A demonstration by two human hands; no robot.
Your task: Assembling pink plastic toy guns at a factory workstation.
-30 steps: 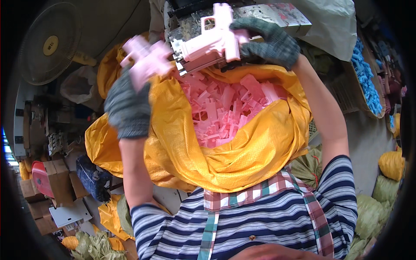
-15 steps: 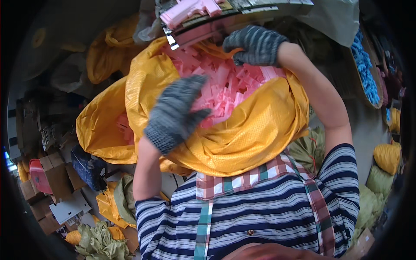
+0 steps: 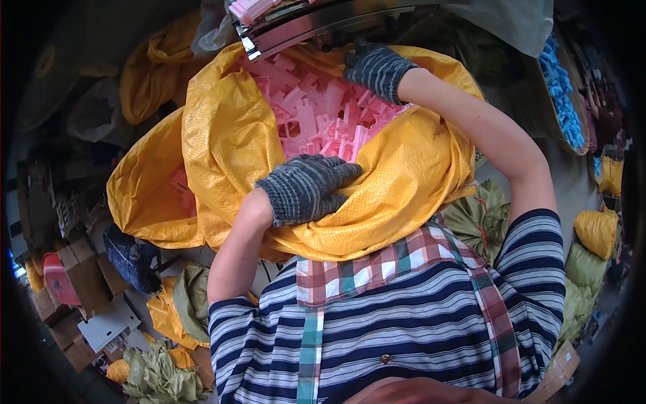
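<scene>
A big yellow woven sack (image 3: 404,175) stands in front of me, its mouth wide and full of pink plastic parts (image 3: 316,111). My left hand (image 3: 309,188), in a grey striped knit glove, lies on the near left rim; its fingers reach over the edge and its thumb is apart, with sack cloth gathered between. At the far rim is my right hand (image 3: 380,71), gloved alike, closed on the sack's edge just below a machine; its fingertips are partly hidden there.
The dark machine edge (image 3: 323,30) overhangs the sack's far side, with a pink part (image 3: 252,9) on it. A second yellow sack (image 3: 145,192) adjoins at left. Green sacks (image 3: 479,215), cardboard boxes (image 3: 87,276) and blue pieces (image 3: 560,94) lie around.
My left hand has come down and right from above the sack's left side onto the near rim. My right hand has shifted slightly left along the far rim.
</scene>
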